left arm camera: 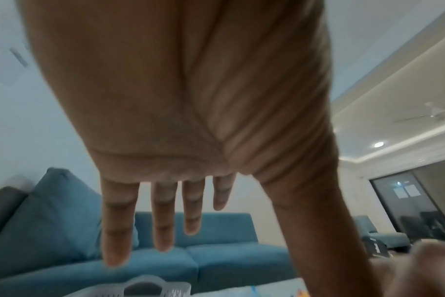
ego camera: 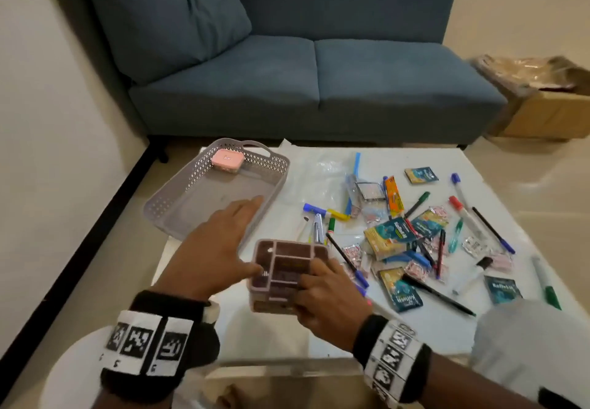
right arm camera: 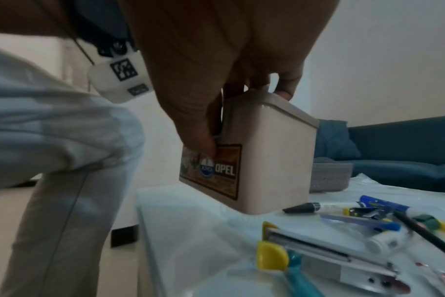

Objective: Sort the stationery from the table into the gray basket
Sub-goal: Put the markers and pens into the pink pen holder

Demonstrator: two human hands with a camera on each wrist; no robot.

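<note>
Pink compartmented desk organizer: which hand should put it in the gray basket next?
Right. The right hand already grips the pink compartmented desk organizer by its rim, tilted off the table. The left hand is open, holding nothing, fingers stretched toward the gray perforated plastic basket.

I count one gray basket [ego camera: 178,199] | one pink box [ego camera: 225,160] inside it | one compartment organizer [ego camera: 281,276] in my right hand [ego camera: 329,297] | one stapler [ego camera: 317,228] | one sofa [ego camera: 303,67] | one cardboard box [ego camera: 549,105] | pens, markers and packets: too many overlapping to count exactly
</note>
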